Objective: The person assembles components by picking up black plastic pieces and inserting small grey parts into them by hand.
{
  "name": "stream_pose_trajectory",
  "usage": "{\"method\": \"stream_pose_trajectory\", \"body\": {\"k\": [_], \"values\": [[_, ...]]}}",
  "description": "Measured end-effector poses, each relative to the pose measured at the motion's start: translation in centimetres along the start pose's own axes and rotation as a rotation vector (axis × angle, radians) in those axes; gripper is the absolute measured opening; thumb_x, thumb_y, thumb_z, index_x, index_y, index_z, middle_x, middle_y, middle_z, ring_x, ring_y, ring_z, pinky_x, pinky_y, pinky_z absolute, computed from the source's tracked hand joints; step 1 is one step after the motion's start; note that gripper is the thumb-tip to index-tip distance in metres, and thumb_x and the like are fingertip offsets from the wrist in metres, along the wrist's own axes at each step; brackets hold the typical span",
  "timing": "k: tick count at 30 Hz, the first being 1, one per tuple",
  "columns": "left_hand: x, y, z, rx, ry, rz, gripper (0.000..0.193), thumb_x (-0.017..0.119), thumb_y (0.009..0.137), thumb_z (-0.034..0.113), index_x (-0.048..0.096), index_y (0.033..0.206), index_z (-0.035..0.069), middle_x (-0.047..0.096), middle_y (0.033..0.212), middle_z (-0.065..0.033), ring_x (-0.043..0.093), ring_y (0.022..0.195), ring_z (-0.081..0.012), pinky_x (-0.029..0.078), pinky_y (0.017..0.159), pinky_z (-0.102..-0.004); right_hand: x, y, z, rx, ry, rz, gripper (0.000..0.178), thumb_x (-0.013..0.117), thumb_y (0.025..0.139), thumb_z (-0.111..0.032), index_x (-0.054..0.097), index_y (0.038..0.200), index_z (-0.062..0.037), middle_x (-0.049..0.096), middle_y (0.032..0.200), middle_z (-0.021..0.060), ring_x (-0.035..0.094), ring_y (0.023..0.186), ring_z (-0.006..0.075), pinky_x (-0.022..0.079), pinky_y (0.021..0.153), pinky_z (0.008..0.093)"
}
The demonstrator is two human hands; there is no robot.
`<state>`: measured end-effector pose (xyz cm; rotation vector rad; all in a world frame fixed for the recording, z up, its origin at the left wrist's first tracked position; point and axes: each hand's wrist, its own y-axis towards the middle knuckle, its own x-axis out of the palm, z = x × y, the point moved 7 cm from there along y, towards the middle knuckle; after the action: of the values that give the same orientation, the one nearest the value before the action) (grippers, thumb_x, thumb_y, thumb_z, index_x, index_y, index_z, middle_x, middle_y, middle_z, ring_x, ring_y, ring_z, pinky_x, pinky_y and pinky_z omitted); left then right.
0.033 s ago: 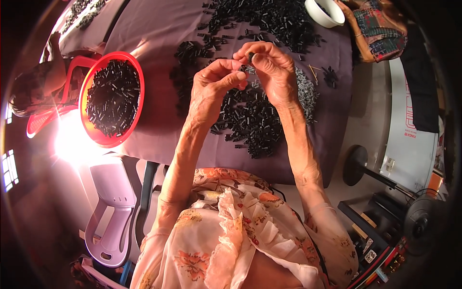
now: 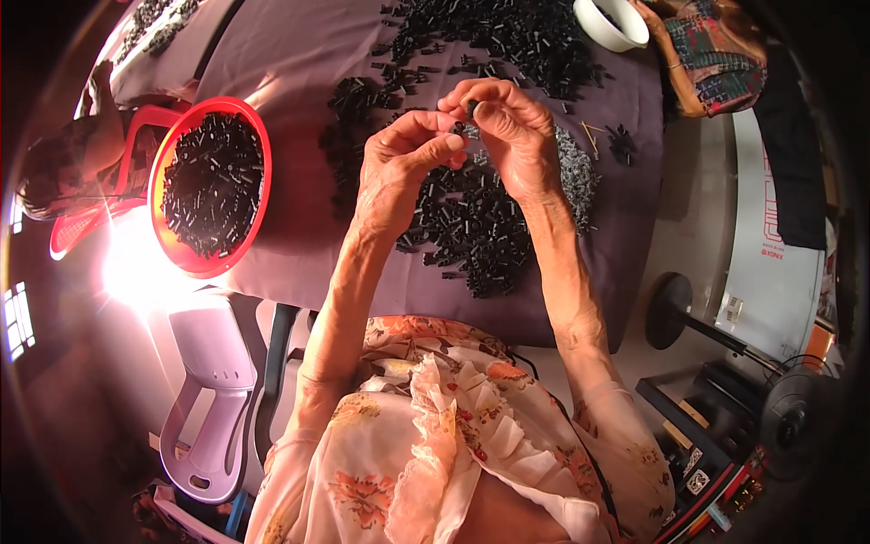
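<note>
Both hands are raised over the table, fingertips almost meeting. My left hand [image 2: 399, 168] pinches a small black plastic part [image 2: 458, 130] between thumb and fingers. Just above and to the right, my right hand [image 2: 518, 136] has its thumb and forefinger closed on another small dark part [image 2: 472, 107], mostly hidden by the fingers. Beneath them lies a heap of short black plastic parts [image 2: 476, 236]. Beside my right wrist is a spread of tiny grey pieces [image 2: 578, 177], partly covered by the forearm.
A red basin [image 2: 265, 195] full of black parts stands at the left edge of the purple-covered table [image 2: 290, 163]. More black parts [image 2: 517, 41] spread across the far side. A white bowl [image 2: 603, 34] is by another person's arm [image 2: 680, 77]. A lilac chair [image 2: 213, 363] stands lower left.
</note>
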<state>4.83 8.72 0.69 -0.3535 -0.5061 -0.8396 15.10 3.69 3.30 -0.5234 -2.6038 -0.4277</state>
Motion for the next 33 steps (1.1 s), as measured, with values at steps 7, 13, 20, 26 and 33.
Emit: {"method": "stream_pose_trajectory", "body": {"k": [7,13,20,26,33], "values": [[0.2,-0.1,-0.2,0.0,-0.041,-0.004,0.012,0.064,0.078,0.005,0.06,0.089,-0.001,0.06,0.073,-0.0047,0.056,0.067,-0.011,0.046,0.068,-0.0234,0.3,-0.7,1.1,0.073,0.08,-0.057,0.015,0.06,0.081,-0.014,0.058,0.092,-0.003,0.057,0.1,0.0099,0.054,0.098,0.0236,0.044,0.083,0.0353],[0.8,-0.2,-0.1,-0.011,-0.076,-0.013,0.012,0.063,0.08,0.009,0.061,0.087,-0.001,0.059,0.074,-0.0038,0.054,0.066,-0.0103,0.045,0.065,-0.0226,0.0,-1.0,1.8,0.098,0.137,-0.036,0.016,0.06,0.082,-0.015,0.058,0.092,-0.0036,0.056,0.101,0.0098,0.054,0.098,0.0244,0.046,0.08,0.0346],[0.9,-0.2,-0.9,-0.073,-0.134,0.033,0.014,0.062,0.08,0.013,0.06,0.083,-0.001,0.057,0.071,-0.0017,0.051,0.062,-0.0083,0.042,0.062,-0.0212,-0.1,-1.2,0.8,-0.062,-0.073,-0.014,0.008,0.058,0.083,-0.008,0.06,0.089,-0.0025,0.06,0.093,0.0077,0.057,0.081,0.014,0.048,0.065,0.0252],[1.1,-0.3,-0.9,-0.034,-0.039,0.065,0.014,0.063,0.079,0.012,0.06,0.084,-0.001,0.057,0.068,-0.0007,0.051,0.061,-0.0075,0.041,0.062,-0.0204,-0.3,-1.5,-3.3,-0.172,-0.785,0.009,0.012,0.065,0.078,-0.013,0.061,0.08,-0.0017,0.061,0.079,0.0041,0.058,0.079,0.0124,0.045,0.07,0.0243],[1.2,-0.6,-0.9,-0.043,0.0,0.05,0.02,0.063,0.08,0.011,0.062,0.096,-0.002,0.063,0.079,-0.0041,0.057,0.068,-0.0097,0.046,0.068,-0.0217,0.3,-1.8,-4.6,-0.142,-0.944,0.038,0.012,0.061,0.081,-0.014,0.061,0.082,-0.0018,0.063,0.074,0.0053,0.061,0.068,0.0141,0.046,0.063,0.0247]]}}
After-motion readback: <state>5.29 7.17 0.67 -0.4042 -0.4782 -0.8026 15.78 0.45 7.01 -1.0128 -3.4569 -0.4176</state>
